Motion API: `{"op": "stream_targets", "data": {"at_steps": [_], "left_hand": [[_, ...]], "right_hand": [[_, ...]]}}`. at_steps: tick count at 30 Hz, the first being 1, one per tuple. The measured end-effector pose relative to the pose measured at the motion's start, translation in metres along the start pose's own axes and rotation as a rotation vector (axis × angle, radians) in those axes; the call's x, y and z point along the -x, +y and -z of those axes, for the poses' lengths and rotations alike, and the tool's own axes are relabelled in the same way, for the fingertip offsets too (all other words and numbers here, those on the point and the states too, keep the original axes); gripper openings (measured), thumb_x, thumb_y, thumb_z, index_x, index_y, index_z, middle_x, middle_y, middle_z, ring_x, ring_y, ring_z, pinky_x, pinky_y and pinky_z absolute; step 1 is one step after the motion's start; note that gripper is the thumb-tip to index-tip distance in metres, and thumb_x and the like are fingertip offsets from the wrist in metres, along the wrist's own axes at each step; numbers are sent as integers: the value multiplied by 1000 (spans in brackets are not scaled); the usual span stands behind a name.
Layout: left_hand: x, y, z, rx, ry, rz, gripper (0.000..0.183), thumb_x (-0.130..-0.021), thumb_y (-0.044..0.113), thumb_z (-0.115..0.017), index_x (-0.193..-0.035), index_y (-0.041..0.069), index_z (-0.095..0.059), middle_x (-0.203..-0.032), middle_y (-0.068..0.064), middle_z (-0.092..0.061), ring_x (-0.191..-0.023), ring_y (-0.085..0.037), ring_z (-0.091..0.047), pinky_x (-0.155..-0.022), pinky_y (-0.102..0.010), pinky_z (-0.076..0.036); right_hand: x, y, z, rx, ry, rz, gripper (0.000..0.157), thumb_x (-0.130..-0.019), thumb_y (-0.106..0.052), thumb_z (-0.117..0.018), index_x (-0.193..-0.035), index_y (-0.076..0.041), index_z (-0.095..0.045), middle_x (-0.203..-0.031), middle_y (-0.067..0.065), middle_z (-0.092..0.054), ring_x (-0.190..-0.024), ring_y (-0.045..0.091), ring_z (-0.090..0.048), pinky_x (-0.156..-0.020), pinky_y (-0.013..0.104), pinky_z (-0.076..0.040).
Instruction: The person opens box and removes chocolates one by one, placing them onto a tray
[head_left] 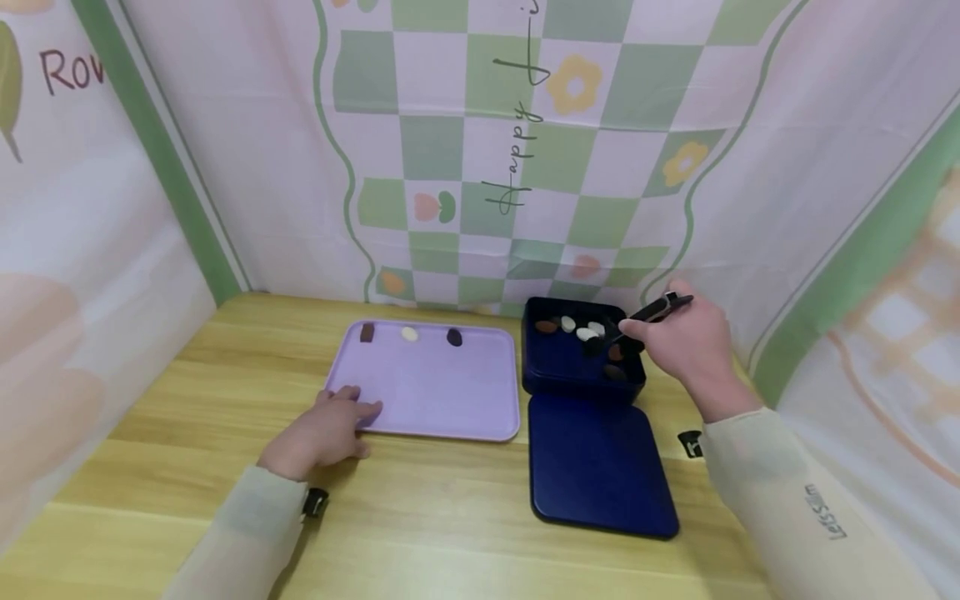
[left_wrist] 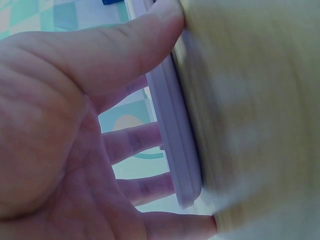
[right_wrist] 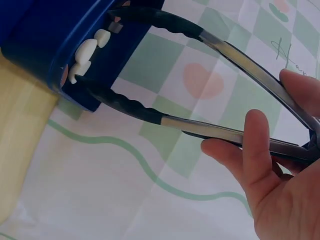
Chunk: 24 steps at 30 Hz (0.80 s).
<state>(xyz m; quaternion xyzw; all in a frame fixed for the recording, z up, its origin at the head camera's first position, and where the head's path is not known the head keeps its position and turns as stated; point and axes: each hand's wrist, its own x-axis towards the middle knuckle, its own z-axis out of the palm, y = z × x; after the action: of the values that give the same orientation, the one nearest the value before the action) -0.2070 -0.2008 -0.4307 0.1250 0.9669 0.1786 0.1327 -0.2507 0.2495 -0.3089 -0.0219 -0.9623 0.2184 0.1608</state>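
Note:
My right hand (head_left: 693, 342) grips a pair of tongs (right_wrist: 220, 132) with metal arms and wavy black tips. The tongs are spread, their tips inside a dark blue box (head_left: 558, 371) among small white pieces (right_wrist: 86, 51), with brown (head_left: 546, 327) and dark ones nearby. Whether the tips touch a piece I cannot tell. My left hand (head_left: 330, 429) rests on the near-left corner of a lilac tray (head_left: 450, 408), fingers fairly straight over its rim. Along the tray's far side lie a brown squarish piece (head_left: 367, 332), a cream oval (head_left: 408, 334) and a black oval (head_left: 454, 337).
A dark blue lid (head_left: 600, 467) lies flat on the wooden table (head_left: 420, 517), in front of the box. Behind the table hangs a checkered cloth (head_left: 498, 167), with more printed cloth at both sides. The tray stands just left of the box.

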Motion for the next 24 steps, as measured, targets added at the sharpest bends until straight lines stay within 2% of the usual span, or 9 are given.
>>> {"op": "stream_targets", "data": {"at_steps": [10,15,24], "left_hand": [[-1,1,0,9,-7,7,61,-86,17,-78,-143,15,-56,-155,-27,-30,-138,-58,-20,-105,-71,-25],[-2,1,0,5,-8,10,62,-87,18,-78,-144,15,-55,-155,-27,-29,-138,-58,-20,-105,-71,-26],[-2,0,1,-1,-10,6,61,-86,18,-78,-143,14,-56,-155,-27,-30,-138,-59,-20,-105,-71,-26]], "right_hand": [[-3,7,-5,51,-30,-7,54,-83,-47,-77,-97,-4,-46,-80,16,-59,-74,38,-58,-63,47,-47],[-5,9,-7,63,-34,-19,52,-84,-47,-75,-98,-4,-47,-81,17,-60,-74,38,-58,-62,47,-47],[-3,7,-16,-33,16,-30,57,-82,-53,-76,-94,-6,-45,-82,17,-60,-79,39,-58,-68,48,-48]]}}
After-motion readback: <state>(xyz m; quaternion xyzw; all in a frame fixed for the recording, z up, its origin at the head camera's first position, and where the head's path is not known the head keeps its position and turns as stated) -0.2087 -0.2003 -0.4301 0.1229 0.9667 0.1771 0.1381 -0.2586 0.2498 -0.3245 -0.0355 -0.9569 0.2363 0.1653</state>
